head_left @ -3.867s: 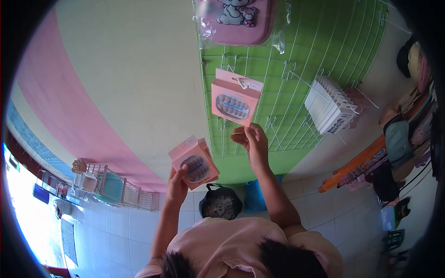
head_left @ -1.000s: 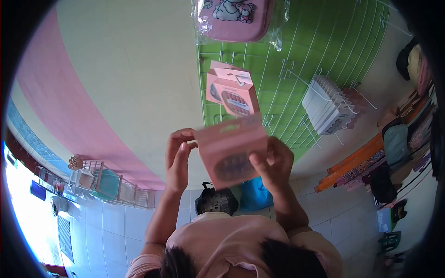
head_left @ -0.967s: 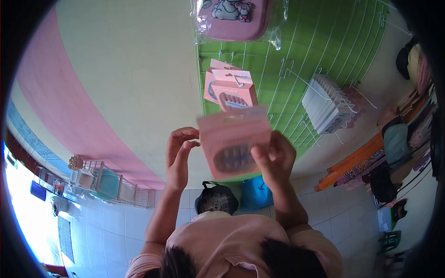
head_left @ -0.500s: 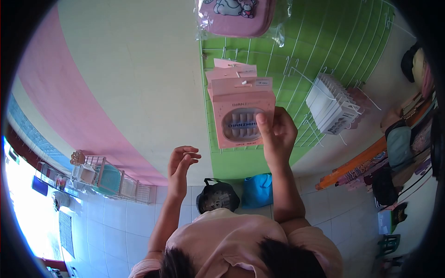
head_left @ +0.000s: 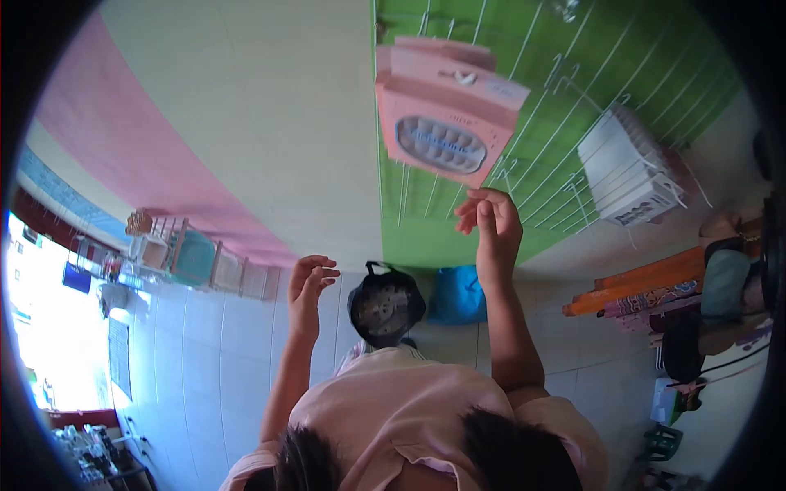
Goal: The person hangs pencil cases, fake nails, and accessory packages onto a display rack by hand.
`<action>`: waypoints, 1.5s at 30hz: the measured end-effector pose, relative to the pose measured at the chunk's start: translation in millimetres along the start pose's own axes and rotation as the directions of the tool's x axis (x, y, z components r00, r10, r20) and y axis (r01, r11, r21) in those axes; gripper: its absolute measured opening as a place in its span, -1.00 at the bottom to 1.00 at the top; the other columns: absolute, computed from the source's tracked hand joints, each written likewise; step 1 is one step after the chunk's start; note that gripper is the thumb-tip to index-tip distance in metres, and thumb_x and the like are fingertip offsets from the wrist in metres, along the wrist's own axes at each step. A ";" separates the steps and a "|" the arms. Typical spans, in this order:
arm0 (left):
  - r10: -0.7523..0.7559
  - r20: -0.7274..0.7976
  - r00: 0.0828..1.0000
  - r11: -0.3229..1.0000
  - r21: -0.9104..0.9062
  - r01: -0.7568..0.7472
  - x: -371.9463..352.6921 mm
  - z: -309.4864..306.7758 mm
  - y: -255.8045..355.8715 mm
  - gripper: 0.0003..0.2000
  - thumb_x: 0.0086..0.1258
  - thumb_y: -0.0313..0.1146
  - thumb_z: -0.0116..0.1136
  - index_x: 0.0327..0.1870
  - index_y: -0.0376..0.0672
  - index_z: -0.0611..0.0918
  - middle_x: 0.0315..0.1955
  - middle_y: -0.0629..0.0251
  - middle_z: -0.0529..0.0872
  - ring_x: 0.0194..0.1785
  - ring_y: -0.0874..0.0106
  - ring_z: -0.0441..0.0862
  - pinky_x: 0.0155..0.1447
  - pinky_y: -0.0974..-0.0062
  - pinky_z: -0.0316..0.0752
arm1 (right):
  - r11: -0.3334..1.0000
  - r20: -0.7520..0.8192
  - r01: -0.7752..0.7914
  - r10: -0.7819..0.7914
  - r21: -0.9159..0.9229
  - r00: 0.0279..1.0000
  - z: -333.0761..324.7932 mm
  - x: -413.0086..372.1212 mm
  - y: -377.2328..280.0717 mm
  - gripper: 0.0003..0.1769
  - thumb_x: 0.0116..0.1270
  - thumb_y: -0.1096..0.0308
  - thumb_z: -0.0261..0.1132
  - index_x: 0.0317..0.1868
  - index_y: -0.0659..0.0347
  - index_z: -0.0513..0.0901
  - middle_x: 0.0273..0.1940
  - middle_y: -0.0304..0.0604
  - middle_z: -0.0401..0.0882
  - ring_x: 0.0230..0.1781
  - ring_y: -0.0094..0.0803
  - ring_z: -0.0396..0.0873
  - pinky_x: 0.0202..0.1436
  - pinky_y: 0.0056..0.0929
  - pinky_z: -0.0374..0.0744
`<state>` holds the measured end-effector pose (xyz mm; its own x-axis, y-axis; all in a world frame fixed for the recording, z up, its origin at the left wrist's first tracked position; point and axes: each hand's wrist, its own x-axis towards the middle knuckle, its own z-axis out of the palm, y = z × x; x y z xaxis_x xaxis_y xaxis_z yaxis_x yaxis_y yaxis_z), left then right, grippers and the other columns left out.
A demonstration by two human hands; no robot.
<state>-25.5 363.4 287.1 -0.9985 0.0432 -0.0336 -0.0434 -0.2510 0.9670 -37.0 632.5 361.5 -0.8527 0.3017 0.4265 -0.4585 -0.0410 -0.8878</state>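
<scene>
Pink press-on nail boxes (head_left: 446, 168) hang one behind another from a hook on the white wire grid (head_left: 524, 176). The front box has an oval window with rows of nails inside and sits tilted on the hook. Just below its lower right corner is my right hand (head_left: 497, 237), fingers loosely bent and apart, holding nothing. My left hand (head_left: 307, 286) is raised in front of the cream wall, its fingers half curled with nothing in them.
White packs (head_left: 626, 168) hang on the grid to the right. Below stand a black bag (head_left: 385, 303) and a blue bag (head_left: 458, 296) on the tiled floor. A white rack (head_left: 192, 254) is at left; clothes (head_left: 639, 295) hang at right.
My right hand has let go of the front box and dropped below it. The box now hangs tilted. The view has shifted, so the grid and boxes appear higher.
</scene>
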 end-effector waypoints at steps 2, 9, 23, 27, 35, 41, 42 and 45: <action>-0.044 -0.030 0.999 0.998 0.034 0.045 -4.8 -4.3 -14.5 -0.83 0.41 -0.31 -0.03 -0.09 -0.16 0.50 -0.18 0.32 0.59 -0.12 0.50 0.55 -0.01 0.51 0.38 | 0.993 -0.033 -0.118 0.117 -0.029 0.993 -6.7 -17.4 16.0 -0.71 0.41 0.19 0.10 -0.15 0.29 0.49 -0.48 -0.22 0.50 -0.56 -0.61 0.38 -0.51 -0.64 0.33; -0.185 -0.069 0.980 0.963 0.186 0.195 -17.0 -33.6 -89.9 -0.80 0.38 -0.33 -0.01 -0.05 -0.17 0.49 -0.20 0.31 0.60 -0.16 0.50 0.57 -0.05 0.52 0.39 | 0.903 -0.052 -0.417 0.414 -0.101 0.909 -27.8 -83.8 86.3 -0.71 0.40 0.19 0.12 -0.34 0.26 0.53 -0.61 -0.30 0.41 -0.64 -0.68 0.31 -0.57 -0.69 0.27; -0.844 -0.138 0.518 0.471 0.272 0.839 -60.9 -171.2 -280.9 -0.63 0.34 -0.16 -0.01 0.09 -0.12 0.41 -0.12 0.24 0.61 -0.07 0.37 0.59 -0.04 0.35 0.44 | 0.533 -0.160 -0.825 0.812 -0.186 0.561 -43.4 -260.4 239.6 -0.73 0.35 0.15 0.17 -0.29 0.21 0.53 -0.54 -0.28 0.48 -0.64 -0.62 0.40 -0.60 -0.69 0.34; -0.841 -0.067 0.536 0.510 0.230 0.829 -63.2 -165.9 -304.7 -0.61 0.36 -0.16 -0.03 0.14 -0.14 0.38 -0.06 0.20 0.58 0.00 0.33 0.56 0.07 0.31 0.42 | 0.315 -0.041 -0.880 0.935 -0.355 0.352 -47.4 -310.7 302.4 -0.74 0.35 0.14 0.13 -0.27 0.18 0.54 -0.45 -0.25 0.56 -0.58 -0.57 0.49 -0.55 -0.65 0.44; -0.878 -0.012 0.479 0.469 -0.233 0.852 -53.1 -173.9 -438.8 -0.67 0.35 -0.21 -0.05 0.11 -0.07 0.41 -0.08 0.22 0.60 -0.01 0.33 0.56 0.07 0.32 0.43 | 0.124 -0.039 -0.976 0.990 -0.180 0.133 -70.7 -376.2 459.5 -0.80 0.32 0.19 0.18 -0.25 0.15 0.53 -0.43 -0.21 0.59 -0.54 -0.47 0.57 -0.50 -0.54 0.54; -0.874 -0.017 0.487 0.458 -0.369 0.809 -35.3 -188.5 -573.6 -0.68 0.38 -0.21 -0.11 0.11 -0.05 0.40 -0.07 0.27 0.60 0.02 0.33 0.54 0.11 0.33 0.39 | 0.205 -0.018 -0.972 0.978 -0.118 0.209 -79.1 -392.7 610.5 -0.81 0.30 0.21 0.21 -0.23 0.14 0.52 -0.39 -0.22 0.60 -0.48 -0.46 0.60 -0.46 -0.51 0.57; -0.870 0.019 0.493 0.447 -0.394 0.803 -36.2 -190.2 -591.8 -0.68 0.39 -0.22 -0.12 0.11 -0.05 0.39 -0.04 0.26 0.59 0.04 0.33 0.53 0.13 0.33 0.38 | 0.225 -0.028 -0.964 0.972 -0.143 0.231 -78.0 -396.6 635.4 -0.81 0.30 0.21 0.21 -0.22 0.14 0.52 -0.36 -0.22 0.60 -0.46 -0.47 0.60 -0.45 -0.51 0.58; -0.843 0.125 0.523 0.416 -0.462 0.783 -36.4 -200.9 -637.2 -0.70 0.43 -0.22 -0.18 0.13 -0.04 0.38 0.06 0.23 0.53 0.11 0.31 0.48 0.19 0.30 0.34 | 0.244 -0.016 -0.959 0.968 -0.142 0.249 -67.9 -403.3 710.2 -0.79 0.29 0.23 0.21 -0.14 0.14 0.53 -0.27 -0.21 0.59 -0.39 -0.46 0.61 -0.38 -0.50 0.59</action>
<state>31.8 327.5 -378.6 -0.4811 0.3555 -0.8014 -0.8152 -0.5176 0.2598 -1.7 546.3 -452.8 -0.6522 0.0509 -0.7563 0.7415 -0.1641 -0.6505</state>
